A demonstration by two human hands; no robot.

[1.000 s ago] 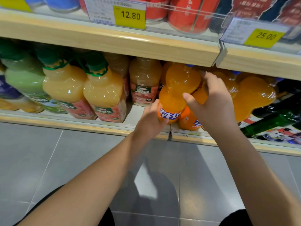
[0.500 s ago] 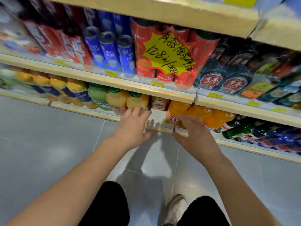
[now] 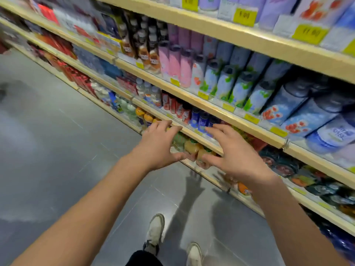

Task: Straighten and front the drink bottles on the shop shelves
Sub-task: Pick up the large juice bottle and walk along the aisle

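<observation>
Both my hands hover in the air in front of the shelves, holding nothing. My left hand (image 3: 157, 145) has its fingers spread and loosely bent. My right hand (image 3: 233, 153) is likewise spread, level with the edge of a low shelf (image 3: 194, 134). Behind the hands, on the bottom shelf, stand yellow juice bottles with green caps (image 3: 192, 148). Orange soda bottles (image 3: 243, 189) show further right below my right wrist. Blue cans (image 3: 199, 119) and red cans (image 3: 172, 104) fill the shelf above. The picture is blurred by motion.
Higher shelves carry pink bottles (image 3: 174, 62), pale blue floral bottles (image 3: 240, 87) and yellow price tags (image 3: 244, 16). Grey tiled floor (image 3: 57, 150) spreads to the left. My two shoes (image 3: 155, 231) stand on it below the hands.
A second ago both hands gripped an orange soda bottle on the bottom shelf. They let go and drew back, and my view rose and pulled away, taking in several shelves.
</observation>
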